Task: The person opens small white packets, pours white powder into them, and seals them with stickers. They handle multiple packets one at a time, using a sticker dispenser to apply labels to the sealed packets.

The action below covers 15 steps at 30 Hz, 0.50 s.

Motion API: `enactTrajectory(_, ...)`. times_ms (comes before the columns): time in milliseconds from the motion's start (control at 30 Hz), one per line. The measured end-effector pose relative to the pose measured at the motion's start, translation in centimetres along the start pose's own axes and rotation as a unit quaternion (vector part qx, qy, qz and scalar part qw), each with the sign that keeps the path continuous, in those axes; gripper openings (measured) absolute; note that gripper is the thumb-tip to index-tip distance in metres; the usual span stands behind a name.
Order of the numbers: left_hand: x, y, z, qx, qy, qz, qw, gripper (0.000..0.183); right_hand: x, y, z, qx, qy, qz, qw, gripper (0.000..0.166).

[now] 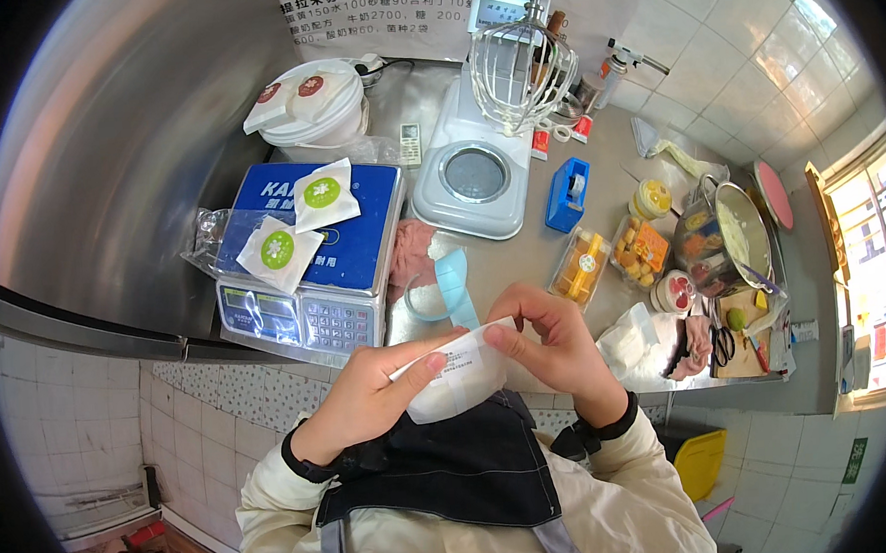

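A white paper packet point(457, 396) with printed writing near its folded top edge is between both hands, in front of the apron. My left hand point(363, 397) grips its left side, thumb on the printed face. My right hand point(548, 338) pinches its upper right corner between thumb and fingers. Just beyond the packet, a curled light blue strip point(455, 283) lies on the steel worktop point(517, 265). Two white paper packets with green round stickers point(322, 193) rest on the blue-topped digital scale point(366, 243) to the left.
A stand mixer point(468, 185) with a cream-smeared whisk point(523, 77) stands at the back. A blue tape dispenser point(565, 195), a clear box of pastries point(581, 265) and a steel pot point(723, 239) stand to the right. Scissors point(721, 348) lie beside a cutting board point(740, 358). White tubs point(315, 125) stand back left.
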<state>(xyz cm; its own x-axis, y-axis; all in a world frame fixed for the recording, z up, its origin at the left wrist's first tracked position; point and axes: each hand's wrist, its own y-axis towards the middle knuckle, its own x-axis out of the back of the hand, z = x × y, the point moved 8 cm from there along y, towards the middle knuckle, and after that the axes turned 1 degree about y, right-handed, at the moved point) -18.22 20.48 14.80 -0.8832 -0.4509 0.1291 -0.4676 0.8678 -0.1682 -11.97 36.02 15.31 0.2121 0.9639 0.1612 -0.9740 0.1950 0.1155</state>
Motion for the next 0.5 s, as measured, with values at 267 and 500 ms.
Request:
enactTrajectory(267, 0.3, 0.8, 1.3, -0.003, -0.075, -0.029, 0.997, 0.029, 0.1, 0.3, -1.5, -0.009, 0.07, -0.02, 0.997, 0.008)
enactTrajectory(500, 0.6, 0.9, 0.0, -0.036, 0.114, -0.063, 0.991, 0.023, -1.9, 1.3, -0.5, -0.004, -0.033, 0.049, 0.998, 0.009)
